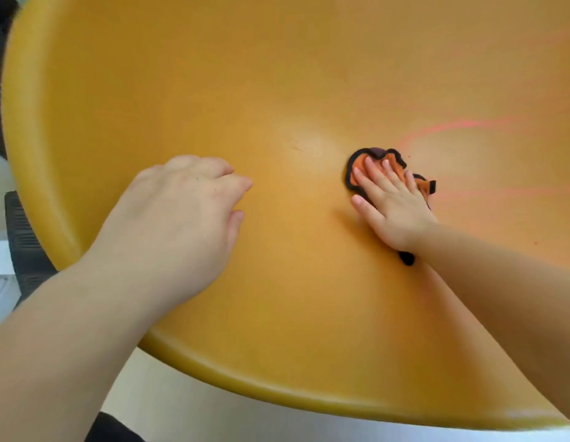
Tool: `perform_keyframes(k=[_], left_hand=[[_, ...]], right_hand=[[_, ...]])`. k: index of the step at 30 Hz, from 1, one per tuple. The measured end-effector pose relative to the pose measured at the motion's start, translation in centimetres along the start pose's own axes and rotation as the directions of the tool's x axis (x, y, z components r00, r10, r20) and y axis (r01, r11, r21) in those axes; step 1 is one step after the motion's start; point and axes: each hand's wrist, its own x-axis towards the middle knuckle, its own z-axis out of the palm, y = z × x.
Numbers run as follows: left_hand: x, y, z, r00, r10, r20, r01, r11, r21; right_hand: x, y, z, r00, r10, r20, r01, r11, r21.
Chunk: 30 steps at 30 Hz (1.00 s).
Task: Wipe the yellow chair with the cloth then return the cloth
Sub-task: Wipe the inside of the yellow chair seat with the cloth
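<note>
The yellow chair (pixel 277 74) fills nearly the whole head view; its smooth curved seat dips toward the middle. An orange cloth with a black edge (pixel 362 162) lies bunched on the seat, right of centre. My right hand (pixel 389 202) presses flat on the cloth with fingers spread, and most of the cloth is hidden under the palm. My left hand (pixel 181 218) rests on the seat to the left, fingers loosely curled, holding nothing.
Faint pink streaks (pixel 452 126) mark the seat beyond the cloth. A dark ribbed object (pixel 25 237) stands past the chair's left rim. Pale floor (pixel 188 406) shows below the front edge.
</note>
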Motion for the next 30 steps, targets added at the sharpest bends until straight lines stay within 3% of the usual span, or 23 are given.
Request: perform_keyframes(k=[2, 4, 7, 9, 10, 12, 13, 15, 17, 18, 20, 21, 23, 25, 28, 30], left_hand=[[0.1, 0.6, 0.6, 0.993, -0.017, 0.118, 0.014, 1.000, 0.026], [0.2, 1.4, 0.9, 0.962, -0.041, 0.269, 0.029, 0.998, 0.047], [0.8, 2.4, 1.8, 0.913, -0.037, 0.406, -0.011, 0.993, 0.116], [1.2, 3.0, 2.2, 0.886, -0.027, 0.463, -0.042, 0.990, 0.138], [1.4, 3.2, 2.3, 0.876, -0.032, 0.482, -0.040, 0.989, 0.140], [1.6, 3.3, 2.3, 0.862, -0.048, 0.505, -0.024, 0.991, 0.135], [1.6, 3.3, 2.2, 0.857, -0.053, 0.512, -0.022, 0.990, 0.138], [1.6, 3.4, 2.2, 0.846, -0.058, 0.530, -0.029, 0.988, 0.154], [1.6, 3.6, 2.4, 0.834, -0.058, 0.549, -0.047, 0.983, 0.175], [1.6, 3.6, 2.5, 0.827, -0.056, 0.559, -0.058, 0.981, 0.185], [1.6, 3.7, 2.6, 0.815, -0.053, 0.577, -0.075, 0.978, 0.195], [1.5, 3.7, 2.7, 0.813, -0.050, 0.580, -0.080, 0.977, 0.197], [1.6, 4.3, 2.7, 0.815, -0.031, 0.579, -0.088, 0.980, 0.177], [2.0, 5.6, 2.8, 0.813, 0.019, 0.582, -0.118, 0.984, 0.133], [2.8, 8.2, 3.1, 0.809, 0.117, 0.577, -0.215, 0.971, 0.104], [3.6, 9.6, 3.6, 0.796, 0.156, 0.585, -0.257, 0.962, 0.093]], right_hand=[[-0.8, -2.5, 0.9, 0.999, -0.008, 0.040, 0.007, 0.999, 0.035], [-4.3, -6.2, 1.8, 0.969, -0.218, 0.120, 0.212, 0.976, 0.056], [-11.4, -9.5, 1.4, 0.804, -0.549, 0.229, 0.519, 0.835, 0.181], [-13.4, -7.8, 0.8, 0.681, -0.670, 0.296, 0.621, 0.742, 0.253], [-13.1, -5.8, 0.4, 0.653, -0.692, 0.307, 0.651, 0.721, 0.239], [-10.3, -0.6, -0.1, 0.723, -0.628, 0.288, 0.634, 0.769, 0.087], [-8.4, 2.1, -0.5, 0.813, -0.527, 0.246, 0.546, 0.837, -0.012], [-5.1, 6.5, -1.7, 0.968, -0.220, 0.120, 0.234, 0.964, -0.124], [-3.2, 8.0, -2.1, 0.999, 0.026, 0.033, -0.022, 0.994, -0.111], [-2.8, 7.3, -1.8, 0.998, 0.065, 0.022, -0.063, 0.994, -0.094], [-3.6, 4.1, -0.9, 0.996, 0.001, 0.093, 0.005, 0.998, -0.068], [-5.1, 2.0, -0.3, 0.983, -0.106, 0.147, 0.115, 0.992, -0.057], [-9.7, -1.8, 0.4, 0.889, -0.373, 0.266, 0.380, 0.925, 0.025], [-14.3, -4.3, -0.1, 0.755, -0.548, 0.360, 0.530, 0.834, 0.157], [-16.8, -1.7, -1.2, 0.661, -0.622, 0.421, 0.590, 0.777, 0.222], [-15.6, 3.2, -2.3, 0.729, -0.541, 0.419, 0.559, 0.824, 0.091]])
